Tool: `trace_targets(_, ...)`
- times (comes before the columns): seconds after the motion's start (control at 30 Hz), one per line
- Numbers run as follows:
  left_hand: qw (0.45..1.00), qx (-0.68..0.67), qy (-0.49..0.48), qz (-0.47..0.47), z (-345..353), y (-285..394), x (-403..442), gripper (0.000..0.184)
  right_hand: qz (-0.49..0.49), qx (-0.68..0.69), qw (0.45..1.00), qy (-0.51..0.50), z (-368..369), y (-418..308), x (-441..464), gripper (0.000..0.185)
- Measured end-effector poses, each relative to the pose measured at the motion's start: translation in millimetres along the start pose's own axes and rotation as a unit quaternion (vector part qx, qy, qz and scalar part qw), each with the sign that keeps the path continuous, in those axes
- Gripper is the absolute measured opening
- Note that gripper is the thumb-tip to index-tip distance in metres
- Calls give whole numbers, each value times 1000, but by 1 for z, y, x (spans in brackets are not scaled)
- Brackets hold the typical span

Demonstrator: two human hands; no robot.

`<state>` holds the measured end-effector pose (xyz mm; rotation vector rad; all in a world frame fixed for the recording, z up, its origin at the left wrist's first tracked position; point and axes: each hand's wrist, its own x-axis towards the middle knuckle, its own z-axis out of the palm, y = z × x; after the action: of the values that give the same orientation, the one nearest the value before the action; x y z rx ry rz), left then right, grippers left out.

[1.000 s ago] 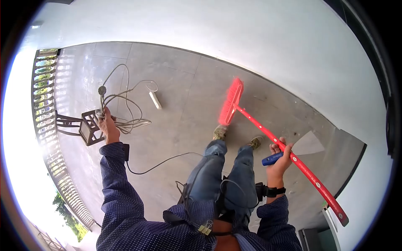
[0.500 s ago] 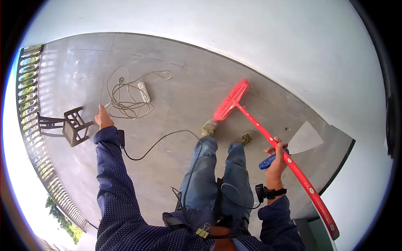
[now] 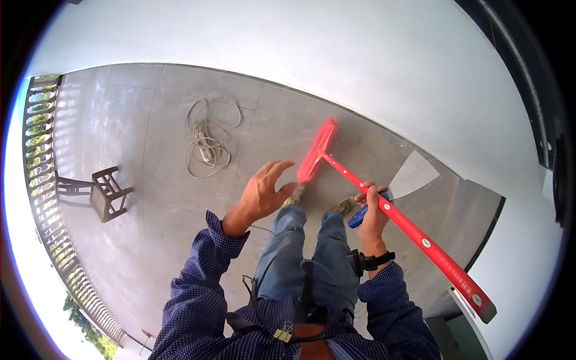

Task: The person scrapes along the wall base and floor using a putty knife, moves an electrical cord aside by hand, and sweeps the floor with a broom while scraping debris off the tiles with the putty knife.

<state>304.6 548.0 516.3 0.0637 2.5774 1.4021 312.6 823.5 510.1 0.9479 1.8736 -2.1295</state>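
Note:
My left hand (image 3: 262, 191) is raised over the floor left of the broom head, fingers apart and holding nothing. In my right hand (image 3: 374, 215) are both the red handle of a broom (image 3: 425, 242) and the blue grip of a wide scraper (image 3: 414, 175). The scraper's pale blade points up and to the right. The broom's pinkish-red bristle head (image 3: 317, 150) is just in front of my feet. A tangled pale cable (image 3: 225, 150) lies on the floor with a white power strip (image 3: 205, 150) among its loops.
A dark wooden chair (image 3: 107, 195) stands at the left near a railing (image 3: 42, 138). The white wall (image 3: 360, 66) runs along the far side and the right. A thin dark cord hangs by my legs (image 3: 282, 246). A grey object (image 3: 441, 336) is at the lower right.
My left hand has let go of the cable, which now lies on the floor, and has moved right towards the broom head. My right hand keeps the broom and scraper.

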Motion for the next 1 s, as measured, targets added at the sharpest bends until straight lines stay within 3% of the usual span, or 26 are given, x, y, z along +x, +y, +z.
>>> trace_targets(0.13,978,-67,0,198,-5,95,35,72,-10,52,997,-62,54,-9,-3,37)
trace_targets(0.17,969,-89,0,229,-4,110,41,78,-63,-142,985,-72,55,3,3,35)
trace_targets(0.2,969,-87,3,232,-2,123,46,78,-66,-140,985,-74,61,4,3,35)
trace_targets(0.3,953,-122,59,271,16,153,54,65,-5,69,992,-107,97,-3,-9,36)
trace_targets(0.33,967,-100,46,228,27,154,54,51,18,139,983,-117,107,-4,-13,37)
trace_targets(0.37,980,-78,34,183,37,145,55,37,41,207,969,-126,117,-2,-14,38)
trace_targets(0.4,980,-77,31,183,48,130,58,37,64,276,950,-133,120,-1,-12,39)
trace_targets(0.43,982,-71,76,158,60,108,63,31,74,379,893,-231,106,41,9,52)
trace_targets(0.47,982,-66,119,133,68,100,64,29,73,382,893,-226,93,46,11,52)
trace_targets(0.6,989,-44,91,111,58,97,50,29,15,167,958,-231,53,64,7,58)
trace_targets(0.67,981,-47,81,172,58,109,47,30,-5,114,966,-231,51,62,11,59)
trace_targets(0.77,973,-62,57,215,54,135,43,29,172,250,906,-296,63,56,19,58)
trace_targets(0.87,964,-78,40,251,49,157,40,31,337,373,789,-353,90,49,28,57)
trace_targets(0.9,966,-86,31,243,44,167,39,32,342,319,834,-292,105,40,26,52)
trace_targets(0.93,967,-95,23,236,40,177,39,33,340,324,833,-294,114,41,27,52)
trace_targets(1.0,968,-80,26,238,36,181,40,35,393,395,776,-294,129,52,33,44)
